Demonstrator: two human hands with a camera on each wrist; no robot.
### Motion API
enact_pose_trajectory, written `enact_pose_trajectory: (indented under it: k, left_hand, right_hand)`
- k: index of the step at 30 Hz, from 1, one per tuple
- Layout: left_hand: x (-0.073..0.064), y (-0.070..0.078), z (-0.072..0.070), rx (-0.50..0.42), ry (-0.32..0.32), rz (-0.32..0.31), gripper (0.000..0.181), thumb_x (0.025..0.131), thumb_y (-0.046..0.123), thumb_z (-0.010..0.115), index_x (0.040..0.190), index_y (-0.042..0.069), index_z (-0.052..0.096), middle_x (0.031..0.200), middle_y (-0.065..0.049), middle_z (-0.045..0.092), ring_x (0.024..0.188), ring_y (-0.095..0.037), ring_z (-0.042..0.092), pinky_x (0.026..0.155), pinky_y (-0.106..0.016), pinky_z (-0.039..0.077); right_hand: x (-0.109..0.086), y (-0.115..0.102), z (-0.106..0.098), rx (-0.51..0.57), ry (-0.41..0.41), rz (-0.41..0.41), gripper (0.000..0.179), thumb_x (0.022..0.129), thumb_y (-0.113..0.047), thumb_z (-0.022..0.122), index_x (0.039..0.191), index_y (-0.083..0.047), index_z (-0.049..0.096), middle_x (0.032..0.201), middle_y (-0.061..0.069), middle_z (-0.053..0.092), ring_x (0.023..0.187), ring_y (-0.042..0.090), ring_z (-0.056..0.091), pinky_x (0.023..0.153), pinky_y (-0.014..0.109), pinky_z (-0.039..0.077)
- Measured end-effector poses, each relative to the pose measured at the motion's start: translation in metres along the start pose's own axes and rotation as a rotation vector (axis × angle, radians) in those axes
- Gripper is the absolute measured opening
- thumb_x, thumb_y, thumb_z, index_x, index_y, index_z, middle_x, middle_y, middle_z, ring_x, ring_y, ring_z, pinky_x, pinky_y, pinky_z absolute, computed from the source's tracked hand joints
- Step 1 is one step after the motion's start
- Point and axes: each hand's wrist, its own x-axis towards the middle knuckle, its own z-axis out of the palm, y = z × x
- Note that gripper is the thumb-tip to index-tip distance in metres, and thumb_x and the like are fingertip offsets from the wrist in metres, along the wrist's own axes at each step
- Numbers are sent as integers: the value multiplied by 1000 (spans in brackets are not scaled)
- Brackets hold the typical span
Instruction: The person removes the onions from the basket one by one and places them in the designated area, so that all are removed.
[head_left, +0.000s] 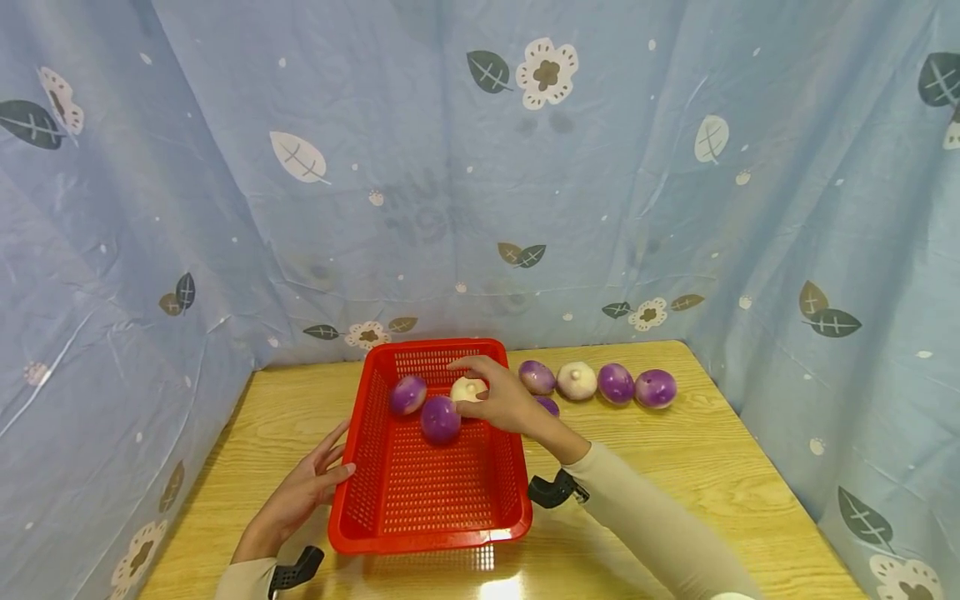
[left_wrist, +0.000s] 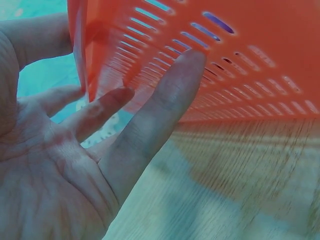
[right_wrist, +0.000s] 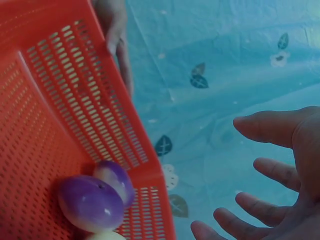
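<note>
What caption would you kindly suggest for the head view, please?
Left hand touching a red basket, right hand over it, close to one pale and two purple round pieces inside.

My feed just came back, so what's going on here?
A person's left hand rests against the side of a red basket, while the right hand, fingers apart, is at a white round piece inside it. Two purple pieces also lie in the basket; four purple ones and another white one are on the table to the right.
</note>
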Motion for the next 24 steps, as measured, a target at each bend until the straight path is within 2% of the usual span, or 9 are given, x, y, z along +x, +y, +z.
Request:
enact_pose_trajectory:
  k: [4, 7, 10, 14, 16, 24]
  left_hand:
    - [-1, 1, 1, 4, 0, -10, 75, 101, 18, 53, 159, 33, 7, 160, -25, 17, 124, -36, 58, 89, -53, 56]
    - [-1, 1, 1, 4, 4, -10, 75, 101, 17, 53, 159, 32, 7, 160, -25, 17, 123, -34, 59, 89, -53, 56]
    - [0, 1, 1, 1, 1, -7, 76, 101, 17, 53, 159, 32, 6, 160, -24, 17, 123, -33, 59, 89, -52, 56]
    - [-1, 1, 1, 6, 0, -8, 75, 102, 17, 52, 159, 32, 6, 161, -24, 15, 124, -35, 58, 89, -53, 56]
    - [-1, 1, 1, 10, 3, -8, 75, 102, 17, 52, 159, 32, 7, 161, -25, 15, 124, -36, 58, 89, -53, 56]
    - [0, 0, 3, 0, 23, -20, 74, 101, 17, 53, 158, 34, 9, 161, -23, 19, 123, -34, 59, 88, -52, 56]
  right_hand:
    - [7, 0, 11, -16, -25, 21, 54, 84, -16, 76, 134, -16, 57, 144, 7, 50, 125, 28, 55, 94, 42, 55]
    - [11, 2, 20, -23, -20, 27, 54, 83, -15, 77, 133, -14, 58, 143, 8, 52, 112, 29, 61, 87, 41, 57]
    - [15, 4, 26, -48, -11, 37, 54, 82, -15, 78, 132, -13, 59, 140, 8, 54, 109, 30, 62, 89, 43, 56]
    - [20, 7, 32, -93, -11, 89, 54, 82, -18, 79, 132, -15, 59, 139, 8, 56, 121, 33, 57, 100, 47, 50]
    - [23, 8, 35, -93, -17, 125, 54, 82, -19, 79, 132, -16, 59, 140, 8, 56, 122, 33, 57, 101, 47, 49]
    - [37, 23, 48, -109, -40, 200, 56, 79, -21, 82, 131, -16, 61, 131, 13, 62, 111, 34, 61, 90, 44, 53]
